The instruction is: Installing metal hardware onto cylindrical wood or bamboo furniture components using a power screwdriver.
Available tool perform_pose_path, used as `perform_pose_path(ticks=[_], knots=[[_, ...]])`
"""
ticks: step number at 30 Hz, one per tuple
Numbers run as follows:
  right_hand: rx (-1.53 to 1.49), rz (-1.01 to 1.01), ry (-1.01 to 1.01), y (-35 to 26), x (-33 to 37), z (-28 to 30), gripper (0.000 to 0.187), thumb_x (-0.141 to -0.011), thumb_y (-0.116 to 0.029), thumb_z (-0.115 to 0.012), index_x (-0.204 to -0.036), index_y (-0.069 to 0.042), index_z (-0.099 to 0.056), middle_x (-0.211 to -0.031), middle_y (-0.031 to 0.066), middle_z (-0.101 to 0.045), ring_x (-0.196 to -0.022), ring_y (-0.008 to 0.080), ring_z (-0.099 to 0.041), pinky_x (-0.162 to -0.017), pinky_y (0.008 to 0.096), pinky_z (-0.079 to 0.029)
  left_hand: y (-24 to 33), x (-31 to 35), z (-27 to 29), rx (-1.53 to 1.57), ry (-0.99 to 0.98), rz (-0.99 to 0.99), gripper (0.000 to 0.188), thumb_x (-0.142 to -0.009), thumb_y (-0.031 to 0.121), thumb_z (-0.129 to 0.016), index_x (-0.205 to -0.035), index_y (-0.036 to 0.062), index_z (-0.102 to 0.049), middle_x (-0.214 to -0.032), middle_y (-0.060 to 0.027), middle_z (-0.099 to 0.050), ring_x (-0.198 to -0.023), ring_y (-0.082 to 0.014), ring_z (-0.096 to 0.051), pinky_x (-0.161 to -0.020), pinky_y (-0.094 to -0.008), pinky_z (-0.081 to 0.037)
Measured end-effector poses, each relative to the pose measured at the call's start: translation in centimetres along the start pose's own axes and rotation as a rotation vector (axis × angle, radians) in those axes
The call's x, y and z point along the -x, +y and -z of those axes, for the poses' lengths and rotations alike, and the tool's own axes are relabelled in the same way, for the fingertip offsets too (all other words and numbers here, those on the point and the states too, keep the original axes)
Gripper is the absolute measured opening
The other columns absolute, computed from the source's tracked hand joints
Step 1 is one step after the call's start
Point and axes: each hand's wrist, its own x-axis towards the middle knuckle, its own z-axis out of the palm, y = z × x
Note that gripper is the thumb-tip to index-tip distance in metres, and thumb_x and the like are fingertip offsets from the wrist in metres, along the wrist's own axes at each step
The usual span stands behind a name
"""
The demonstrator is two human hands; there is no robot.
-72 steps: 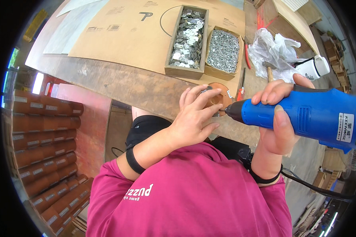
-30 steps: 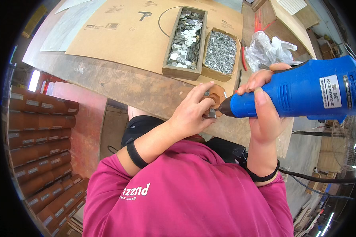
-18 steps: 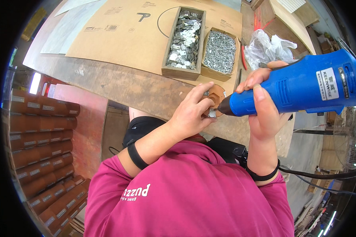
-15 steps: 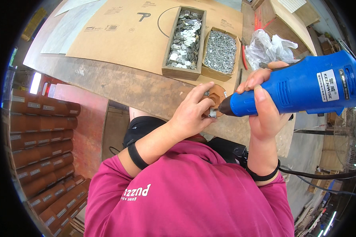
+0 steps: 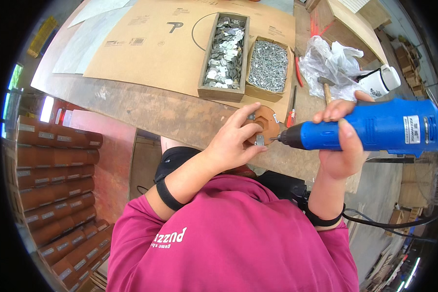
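Tray [image 5: 221,94] of metal bits stands back from the bench's [image 5: 146,117] near edge. Left hand [image 5: 234,135]: fingers and thumb clamped on the left rim of the disc [image 5: 272,124], which is over the bench by its near edge; resting or lifted, cannot tell. Plate [image 5: 260,140] at the disc's lower rim. Driver [image 5: 370,127]: tip just right of plate, contact unclear; right hand [image 5: 345,138] wrapped round its body. Risk (judged): tilted driver, tip skids into left fingers; slack rim grip, disc spins.
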Motion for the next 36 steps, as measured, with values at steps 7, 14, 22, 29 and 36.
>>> perform_pose_path(ticks=[7, 14, 22, 29, 36], knots=[[0.172, 0.08, 0.234, 1.8, 1.7, 4.0, 0.047, -0.071, -0.002, -0.054, -0.114, 0.003, -0.033, -0.077, 0.0122, -0.051, -0.069, 0.0196, -0.051, -0.065, 0.0354, -0.047, 1.3, -0.5, 1.1, -0.094, -0.112, 0.031, 0.038, -0.062, 0.012, -0.072, -0.093, 0.0009, -0.054, -0.126, -0.0221, -0.033, -0.102, -0.0349, -0.047, -0.082, -0.0387, -0.043], [0.345, -0.024, 0.328, 6.5, 4.9, 6.5, 0.047, -0.07, 0.004, -0.057, -0.111, 0.0, -0.035, -0.077, 0.0092, -0.054, -0.069, 0.0167, -0.056, -0.066, 0.0302, -0.047, 2.5, -1.4, -0.5, -0.459, -0.096, -0.038, 0.041, -0.052, 0.018, -0.075, -0.081, 0.0023, -0.05, -0.126, -0.0191, -0.034, -0.119, -0.0403, -0.03, -0.096, -0.049, -0.029], [0.25, -0.058, 0.475, 6.9, 5.7, 7.3, 0.045, -0.073, 0.003, -0.055, -0.113, -0.003, -0.035, -0.08, 0.0084, -0.052, -0.069, 0.0185, -0.056, -0.065, 0.0329, -0.049, 1.4, 0.4, 3.6, -0.344, -0.206, 0.115, 0.047, -0.059, -0.001, -0.061, -0.104, 0.0088, -0.051, -0.125, -0.0244, -0.031, -0.114, -0.0438, -0.034, -0.094, -0.043, -0.034], [0.237, -0.063, 0.445, 7.0, 5.6, 7.7, 0.046, -0.074, 0.005, -0.053, -0.115, -0.003, -0.034, -0.081, 0.0086, -0.051, -0.069, 0.0188, -0.055, -0.065, 0.0331, -0.049, 1.1, -0.1, 0.2, -0.047, -0.005, 0.231, 0.045, -0.056, 0.019, -0.077, -0.09, 0.0072, -0.049, -0.122, -0.0207, -0.033, -0.107, -0.0389, -0.043, -0.086, -0.0382, -0.041], [0.241, -0.043, 0.417, 7.0, 5.6, 7.6, 0.046, -0.074, 0.005, -0.053, -0.115, -0.003, -0.033, -0.081, 0.009, -0.051, -0.07, 0.0186, -0.054, -0.065, 0.0332, -0.049, -0.7, -2.1, 1.8, 0.032, -0.221, 0.174, 0.042, -0.059, 0.017, -0.076, -0.09, 0.0077, -0.049, -0.121, -0.0182, -0.036, -0.107, -0.0367, -0.044, -0.084, -0.0379, -0.043]])
